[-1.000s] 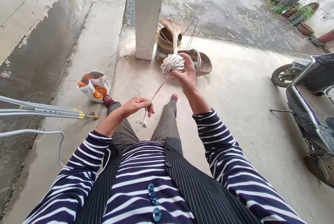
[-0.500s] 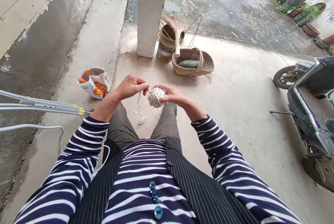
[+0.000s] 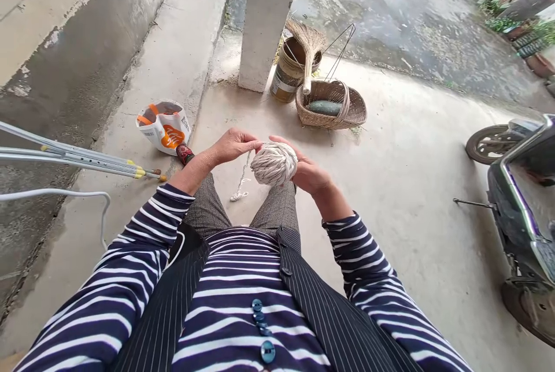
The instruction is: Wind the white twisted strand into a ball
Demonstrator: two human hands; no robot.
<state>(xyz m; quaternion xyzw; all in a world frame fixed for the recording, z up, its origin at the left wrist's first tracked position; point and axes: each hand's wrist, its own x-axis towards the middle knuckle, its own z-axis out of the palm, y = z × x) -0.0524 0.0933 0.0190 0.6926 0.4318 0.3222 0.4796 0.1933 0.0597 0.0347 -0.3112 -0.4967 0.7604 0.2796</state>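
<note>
White cord ball [image 3: 274, 164] sits cupped in the right hand [image 3: 306, 171], grip wrapped around its far side, held above the knees. Left hand [image 3: 234, 144] pinches the free strand [image 3: 243, 175] at the ball's left edge, grip narrow; the tail dangles between the legs, so the slack looks kept short for laying on a turn. Bare concrete floor [image 3: 411, 187], covered porch with a white pillar [image 3: 269, 19]. Woven basket [image 3: 332, 107], broom in a tin [image 3: 290, 71], crutches [image 3: 78, 158] left, scooter [image 3: 520, 187] right.
</note>
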